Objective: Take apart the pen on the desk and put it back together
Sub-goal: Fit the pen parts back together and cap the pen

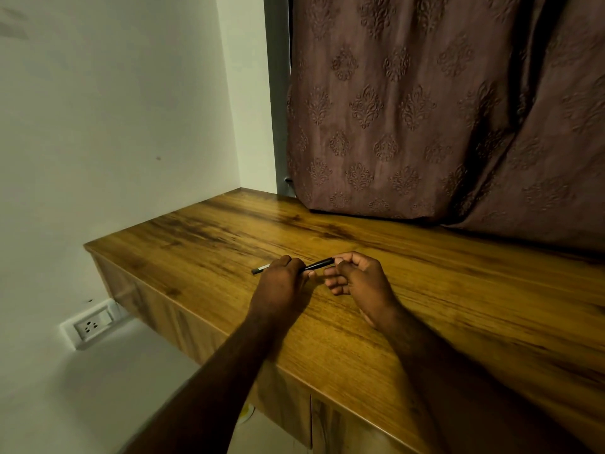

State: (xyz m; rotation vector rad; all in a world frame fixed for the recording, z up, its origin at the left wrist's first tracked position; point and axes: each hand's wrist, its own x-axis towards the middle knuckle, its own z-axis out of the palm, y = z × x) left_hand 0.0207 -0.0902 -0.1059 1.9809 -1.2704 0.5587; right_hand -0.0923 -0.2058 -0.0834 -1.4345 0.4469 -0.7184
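A slim dark pen (319, 265) lies nearly level just above the wooden desk (458, 290), held between both hands. My left hand (281, 283) grips its middle with curled fingers, and the pen's pale left end sticks out past my knuckles. My right hand (355, 278) pinches the black right end between thumb and forefinger, with the other fingers loosely curled. The middle of the pen is hidden inside my left hand. I cannot tell whether the pen's parts are joined there.
A brown patterned curtain (425, 109) hangs onto the back of the desk. A white wall stands at the left, with a white socket plate (90, 326) low beside the desk's left end. The desk's front edge (294, 368) runs diagonally under my forearms.
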